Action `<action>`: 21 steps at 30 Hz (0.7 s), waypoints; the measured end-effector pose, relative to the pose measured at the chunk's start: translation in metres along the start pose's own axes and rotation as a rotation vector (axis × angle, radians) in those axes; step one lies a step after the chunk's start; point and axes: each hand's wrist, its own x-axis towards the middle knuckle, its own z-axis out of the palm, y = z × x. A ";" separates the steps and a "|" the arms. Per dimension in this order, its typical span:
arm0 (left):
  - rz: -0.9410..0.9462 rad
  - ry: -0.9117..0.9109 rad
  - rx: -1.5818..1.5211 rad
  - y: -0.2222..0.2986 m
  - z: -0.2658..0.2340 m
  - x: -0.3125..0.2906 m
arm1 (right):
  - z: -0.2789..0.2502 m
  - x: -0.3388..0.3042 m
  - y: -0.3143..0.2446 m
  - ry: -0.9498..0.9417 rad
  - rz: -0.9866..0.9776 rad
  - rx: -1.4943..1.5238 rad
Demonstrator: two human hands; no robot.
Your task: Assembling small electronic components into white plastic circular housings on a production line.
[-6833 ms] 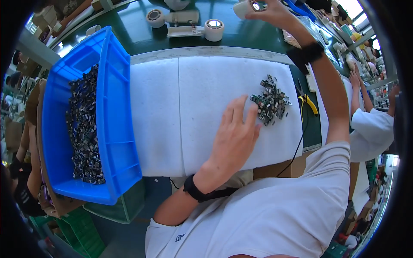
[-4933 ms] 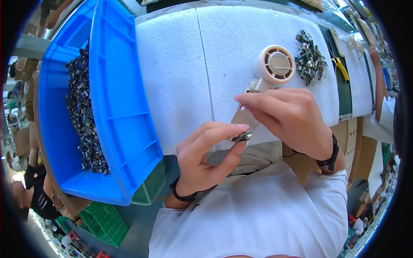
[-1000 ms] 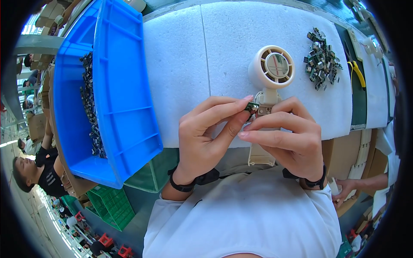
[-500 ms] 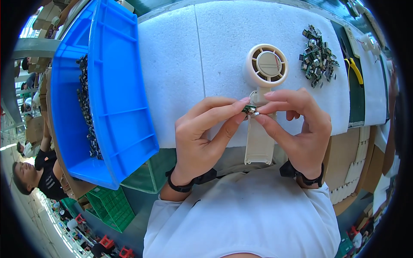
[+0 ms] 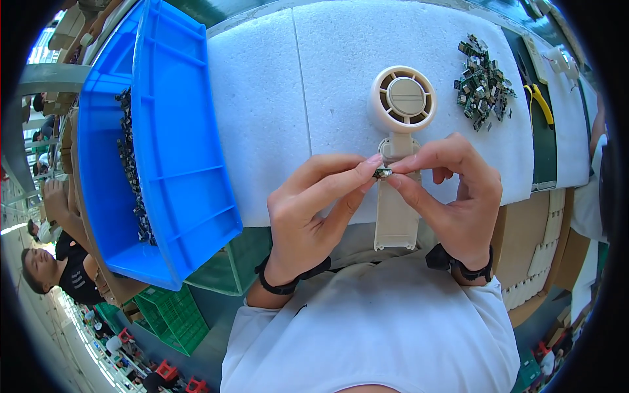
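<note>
My left hand (image 5: 311,213) and my right hand (image 5: 452,196) meet over the near edge of a white foam mat (image 5: 327,85). Between their fingertips they pinch one small dark electronic part (image 5: 382,173). Right under it lies a cream hand-held fan shell (image 5: 401,105), round grille away from me, its long handle (image 5: 395,219) pointing at my body. A heap of the same small parts (image 5: 481,82) lies on the mat at the far right.
A big blue plastic bin (image 5: 164,137) with several dark parts along its left side stands left of the mat. Yellow-handled pliers (image 5: 538,101) lie right of the heap. Other people sit at the lower left, green crates below the table edge.
Since 6.8 s ago the fan shell came onto the mat and both hands closed on one small part. Over the last second the hands shifted slightly up and right over the handle.
</note>
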 end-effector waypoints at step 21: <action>0.296 0.286 0.424 -0.004 0.036 -0.022 | 0.020 -0.010 -0.008 0.153 0.055 0.283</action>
